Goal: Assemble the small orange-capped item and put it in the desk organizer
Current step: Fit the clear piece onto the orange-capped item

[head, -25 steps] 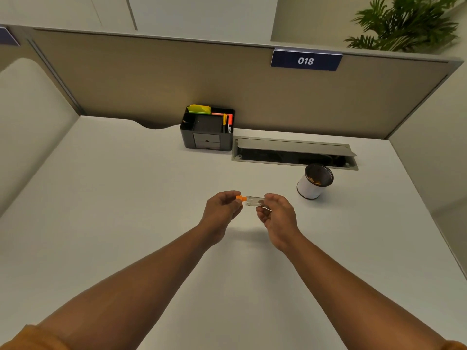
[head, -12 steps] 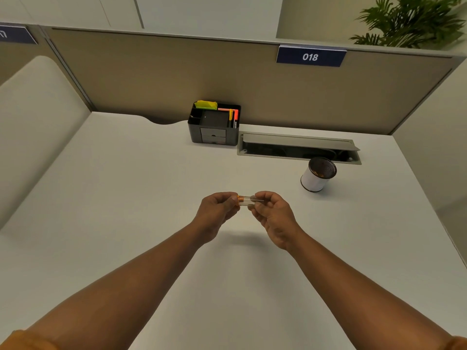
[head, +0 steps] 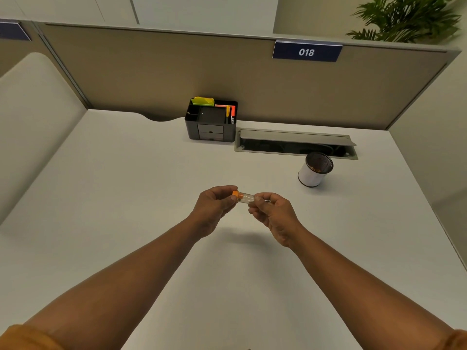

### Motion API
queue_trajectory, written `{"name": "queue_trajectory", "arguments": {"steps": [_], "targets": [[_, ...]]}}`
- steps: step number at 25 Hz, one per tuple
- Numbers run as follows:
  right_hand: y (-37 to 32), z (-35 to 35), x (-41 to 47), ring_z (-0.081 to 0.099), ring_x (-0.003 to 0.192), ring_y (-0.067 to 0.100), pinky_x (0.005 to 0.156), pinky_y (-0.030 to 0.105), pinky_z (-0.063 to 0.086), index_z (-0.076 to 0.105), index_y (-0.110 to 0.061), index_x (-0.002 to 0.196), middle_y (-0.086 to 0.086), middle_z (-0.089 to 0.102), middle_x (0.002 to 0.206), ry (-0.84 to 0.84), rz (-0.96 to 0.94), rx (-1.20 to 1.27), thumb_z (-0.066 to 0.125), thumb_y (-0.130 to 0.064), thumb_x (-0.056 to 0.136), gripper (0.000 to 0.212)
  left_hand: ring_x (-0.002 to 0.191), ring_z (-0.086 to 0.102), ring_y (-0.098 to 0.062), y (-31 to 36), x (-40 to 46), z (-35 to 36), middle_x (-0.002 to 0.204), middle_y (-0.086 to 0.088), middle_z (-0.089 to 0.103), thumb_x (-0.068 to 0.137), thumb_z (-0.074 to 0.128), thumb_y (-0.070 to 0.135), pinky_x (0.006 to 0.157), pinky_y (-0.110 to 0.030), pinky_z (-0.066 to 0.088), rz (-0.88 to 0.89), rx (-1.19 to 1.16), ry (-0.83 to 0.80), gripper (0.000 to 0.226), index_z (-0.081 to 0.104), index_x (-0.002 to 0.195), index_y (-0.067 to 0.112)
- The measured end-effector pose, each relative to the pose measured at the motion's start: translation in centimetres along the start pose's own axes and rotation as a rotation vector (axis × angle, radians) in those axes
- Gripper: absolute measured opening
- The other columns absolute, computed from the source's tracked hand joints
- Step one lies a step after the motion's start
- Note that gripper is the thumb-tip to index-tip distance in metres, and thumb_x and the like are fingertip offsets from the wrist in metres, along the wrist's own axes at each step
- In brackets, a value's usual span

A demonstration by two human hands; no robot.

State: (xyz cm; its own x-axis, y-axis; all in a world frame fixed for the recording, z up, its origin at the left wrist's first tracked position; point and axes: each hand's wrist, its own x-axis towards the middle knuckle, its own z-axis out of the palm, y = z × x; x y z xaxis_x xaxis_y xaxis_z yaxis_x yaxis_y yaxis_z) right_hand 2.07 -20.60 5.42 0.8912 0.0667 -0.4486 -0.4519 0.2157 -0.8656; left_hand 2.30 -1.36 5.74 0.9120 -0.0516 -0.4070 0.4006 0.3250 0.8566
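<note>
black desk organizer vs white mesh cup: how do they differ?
Shape: the desk organizer is a black box with compartments and small front drawers; the mesh cup is a round cylinder, white outside with a dark rim.
Place: the organizer sits against the partition; the cup stands nearer the hands, in front of the cable tray.
Contents: the organizer holds yellow and orange items; the cup shows only a few small orange bits.
Both stand upright, open-topped, on the desk.

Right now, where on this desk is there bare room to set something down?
Open desk left of both hands, and the near strip between the forearms. Crowded along the back: organizer, cable tray, mesh cup.
</note>
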Motion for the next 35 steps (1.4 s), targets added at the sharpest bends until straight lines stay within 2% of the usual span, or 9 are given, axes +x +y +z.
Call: {"name": "queue_trajectory", "arguments": {"steps": [6,10,15,22,26,31,35], "targets": [[0.0,-0.2,0.0,0.072,0.075,0.02,0.069,0.027,0.057,0.071,-0.012,0.104,0.013,0.078,0.089,-0.014,-0.019,-0.081,0.068,-0.025,0.094,0.016,0.105,0.073,-0.026,0.2,-0.2,-0.1,0.113,-0.019,0.075,0.09,0.069,-0.002,0.092,-0.028,0.058,0.006,0.029,-0.013,0.02,0.075,0.106,0.009],[0.2,-0.1,0.1,0.072,0.073,0.018,0.068,0.027,0.057,0.07,-0.009,0.104,0.012,0.079,0.086,-0.016,0.001,-0.09,0.067,-0.023,0.096,0.016,0.103,0.074,-0.027,0.2,-0.4,-0.3,0.108,-0.017,0.077,0.089,0.07,-0.002,0.09,-0.028,0.06,-0.005,0.023,-0.012,0.021,0.074,0.108,0.005],[0.1,-0.1,0.2,0.069,0.067,0.017,0.061,0.025,0.056,0.068,-0.006,0.099,0.01,0.077,0.076,-0.015,0.038,-0.167,0.067,-0.021,0.096,0.016,0.106,0.073,-0.03,-0.7,-0.7,-0.5,0.113,-0.021,0.074,0.089,0.07,-0.003,0.095,-0.032,0.057,-0.015,0.047,0.005,0.02,0.073,0.107,0.004],[-0.7,0.4,0.3,0.067,0.065,0.016,0.061,0.025,0.056,0.068,-0.006,0.098,0.01,0.075,0.077,-0.076,0.098,-0.184,0.067,-0.031,0.095,0.025,0.095,0.075,-0.023,-1.4,-1.0,-0.1,0.1,-0.009,0.077,0.096,0.063,0.006,0.087,-0.027,0.06,-0.016,-0.103,0.032,0.018,0.071,0.112,0.009],[-0.7,0.6,0.3,0.066,0.074,0.016,0.068,0.025,0.055,0.07,-0.007,0.099,0.008,0.075,0.086,-0.085,0.085,-0.211,0.072,-0.025,0.092,0.019,0.093,0.075,-0.023,-1.0,-0.9,1.1,0.098,-0.012,0.077,0.096,0.064,0.011,0.091,-0.032,0.06,0.027,-0.098,0.121,0.021,0.065,0.118,0.012],[-0.3,0.9,0.3,0.075,0.079,0.019,0.068,0.025,0.058,0.068,-0.008,0.101,0.008,0.08,0.087,-0.077,0.089,-0.252,0.076,-0.021,0.088,0.02,0.099,0.073,-0.03,-0.7,-1.2,1.7,0.11,-0.021,0.075,0.087,0.074,0.006,0.096,-0.042,0.058,0.067,0.001,0.07,0.032,0.062,0.117,0.013],[-0.5,0.9,0.5,0.073,0.08,0.016,0.066,0.024,0.055,0.072,-0.015,0.095,0.003,0.077,0.088,-0.089,-0.049,-0.423,0.082,-0.016,0.082,0.017,0.107,0.07,-0.042,-0.8,-0.8,1.5,0.111,-0.027,0.071,0.088,0.073,0.002,0.096,-0.049,0.058,0.084,0.101,0.094,0.026,0.065,0.112,0.008]]}}
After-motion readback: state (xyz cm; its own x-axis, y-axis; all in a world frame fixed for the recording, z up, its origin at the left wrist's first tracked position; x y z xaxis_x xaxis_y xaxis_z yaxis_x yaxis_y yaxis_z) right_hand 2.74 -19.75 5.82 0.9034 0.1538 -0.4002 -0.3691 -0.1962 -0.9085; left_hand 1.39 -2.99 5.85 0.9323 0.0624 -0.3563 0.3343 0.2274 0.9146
